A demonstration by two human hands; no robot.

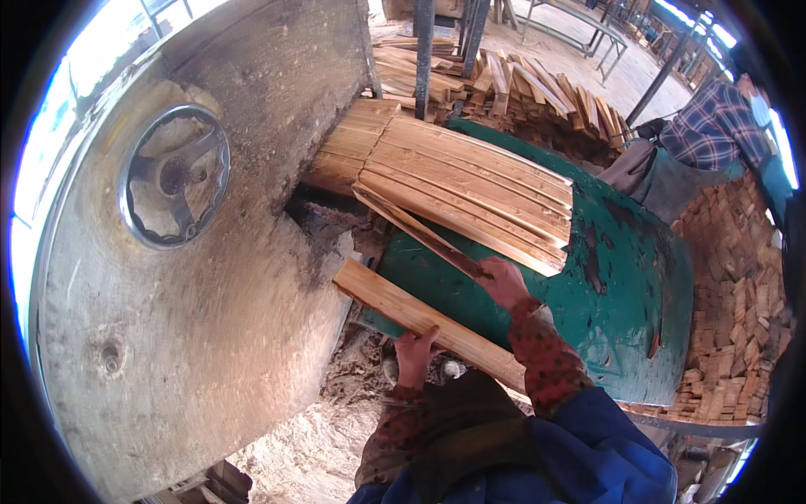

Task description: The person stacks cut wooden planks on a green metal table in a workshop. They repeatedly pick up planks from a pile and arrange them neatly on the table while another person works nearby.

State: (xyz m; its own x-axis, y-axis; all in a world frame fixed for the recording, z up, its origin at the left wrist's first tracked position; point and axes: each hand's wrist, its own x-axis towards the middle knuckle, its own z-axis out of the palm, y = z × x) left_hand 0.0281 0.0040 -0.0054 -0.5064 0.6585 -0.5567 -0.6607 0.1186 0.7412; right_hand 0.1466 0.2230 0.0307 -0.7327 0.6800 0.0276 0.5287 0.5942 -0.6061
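My left hand (413, 357) is closed around the lower edge of a wooden plank (382, 296), its thumb lying on top. The plank slants from beside the machine toward my right forearm, which hides part of it. My right hand (505, 283) grips the near end of a thin, dark-edged wooden strip (420, 233). The strip's far end lies against a row of pale boards (478, 186) placed side by side on a green metal table (634, 290). Shorter wood pieces (348, 143) sit beyond the row, up against the machine.
A large, dusty machine housing (252, 311) with a handwheel (176, 174) stands at left. Stacked wood (537, 88) lies behind the table, and many small blocks (730, 286) are piled at right. A person in a plaid shirt (714, 126) sits at far right. Sawdust (302, 441) covers the floor.
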